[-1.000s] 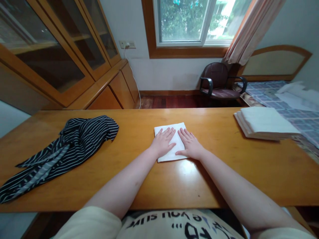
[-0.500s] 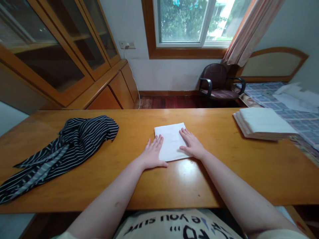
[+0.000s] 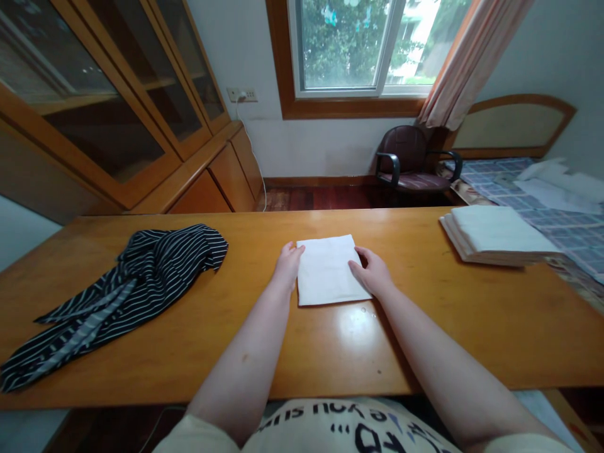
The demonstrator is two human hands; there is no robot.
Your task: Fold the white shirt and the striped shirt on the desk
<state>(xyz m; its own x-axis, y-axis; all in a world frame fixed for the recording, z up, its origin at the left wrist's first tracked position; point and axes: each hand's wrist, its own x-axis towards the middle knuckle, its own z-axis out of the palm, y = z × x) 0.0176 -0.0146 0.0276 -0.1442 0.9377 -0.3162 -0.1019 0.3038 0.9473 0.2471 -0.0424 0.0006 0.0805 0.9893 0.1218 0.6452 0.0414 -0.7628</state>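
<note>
A folded white cloth [image 3: 330, 277], roughly square, lies flat on the wooden table [image 3: 226, 340] in front of me. My left hand [image 3: 287, 267] grips its left edge near the far corner, thumb on top and the other fingers partly hidden along the side. On the opposite edge, my right hand [image 3: 375, 272] has its thumb over the cloth and its fingers curled at the side, partly out of sight. Both hands rest low, close to the tabletop.
A black-and-white striped cloth [image 3: 165, 267] lies crumpled on the table's left. At the far right edge sits a stack of folded white cloths [image 3: 500, 233]. Beyond the table are a glass-door cabinet [image 3: 141, 170], an office chair [image 3: 408, 157] and a bed [image 3: 500, 176].
My hands were spread flat on top of the cloth; they have since moved out to its left and right edges and closed there. The cloth looks slightly straighter.
</note>
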